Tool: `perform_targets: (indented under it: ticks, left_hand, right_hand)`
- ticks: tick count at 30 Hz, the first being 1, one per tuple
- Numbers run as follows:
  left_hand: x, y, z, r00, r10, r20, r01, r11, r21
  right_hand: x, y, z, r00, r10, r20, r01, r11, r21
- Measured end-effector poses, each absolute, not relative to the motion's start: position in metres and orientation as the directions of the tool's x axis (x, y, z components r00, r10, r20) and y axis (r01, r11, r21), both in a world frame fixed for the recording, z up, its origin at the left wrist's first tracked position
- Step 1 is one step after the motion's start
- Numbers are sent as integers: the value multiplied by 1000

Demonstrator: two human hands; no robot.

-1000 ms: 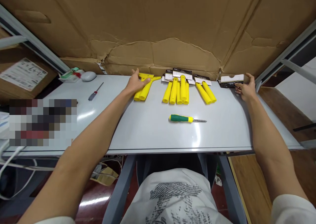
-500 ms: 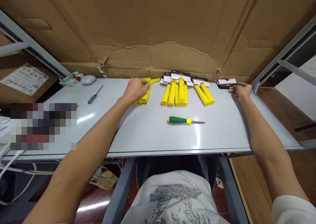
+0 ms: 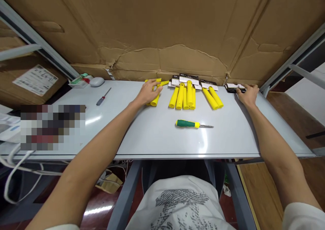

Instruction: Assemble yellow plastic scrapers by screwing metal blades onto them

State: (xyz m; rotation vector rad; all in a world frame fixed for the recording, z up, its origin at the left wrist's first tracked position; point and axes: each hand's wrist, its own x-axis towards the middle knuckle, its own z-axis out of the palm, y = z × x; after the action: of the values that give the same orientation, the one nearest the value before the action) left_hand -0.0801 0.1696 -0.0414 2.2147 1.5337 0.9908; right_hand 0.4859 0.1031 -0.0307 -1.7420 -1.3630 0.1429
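Left hand, yours (image 3: 148, 92): at the far edge of your worktop (image 3: 152, 138), laid palm down over yellow tools (image 3: 156, 100). Grip: fingers curved, thumb reaching across the tools; how firmly it has hold of them, if at all, cannot be made out, your hand covering much of them.

Right hand, yours (image 3: 248, 94): at the far right, thumb and fingers at a low stack of black-and-white cards (image 3: 232, 86). Grip: partly bent around the near end of the stack; whether it is closed on the cards cannot be told.

Yellow handles (image 3: 180, 96), several: mid-worktop, between your hands, bunched side by side with one lying on top, black-and-white header cards (image 3: 189, 78) at their far ends.

Yellow pair (image 3: 213, 98): two slanting handles, just right of the bunch, another card behind them.

Green-and-yellow screwdriver (image 3: 188, 123), one: lying nearer you, in front of the handles, tip to the right.

Small screwdriver (image 3: 101, 100), one: to the left, well apart from your left hand.

White mouse (image 3: 96, 82), one: at the far left, beside a small box of bits (image 3: 80, 81).

Cardboard sheet (image 3: 162, 27): upright behind the worktop.
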Motion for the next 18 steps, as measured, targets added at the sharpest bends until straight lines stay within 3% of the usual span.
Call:
perform_targets:
  ticks: [2, 4, 9, 11, 16, 18]
  left_hand:
    - [-79, 170, -42, 214, 905, 367, 728, -398, 558]
    - [-79, 170, -43, 236, 911, 337, 738, -394, 548]
    - [-80, 171, -45, 301, 916, 266, 751, -399, 526]
    - [-79, 171, -45, 311, 916, 255, 755, -401, 519]
    - [-77, 172, -47, 312, 917, 248, 755, -398, 521]
    - [-76, 172, -45, 285, 925, 253, 757, -379, 532]
  right_hand:
    - [474, 100, -22, 371, 789, 490, 787, 12, -616]
    - [455, 97, -14, 299, 824, 482, 829, 26, -559]
    - [385, 82, -11, -22, 965, 262, 929, 116, -351]
    - [364, 76, -16, -54, 977, 205, 946, 116, -302]
    - [354, 70, -20, -24, 978, 206, 929, 98, -356]
    - [358, 71, -17, 31, 950, 311, 904, 106, -415]
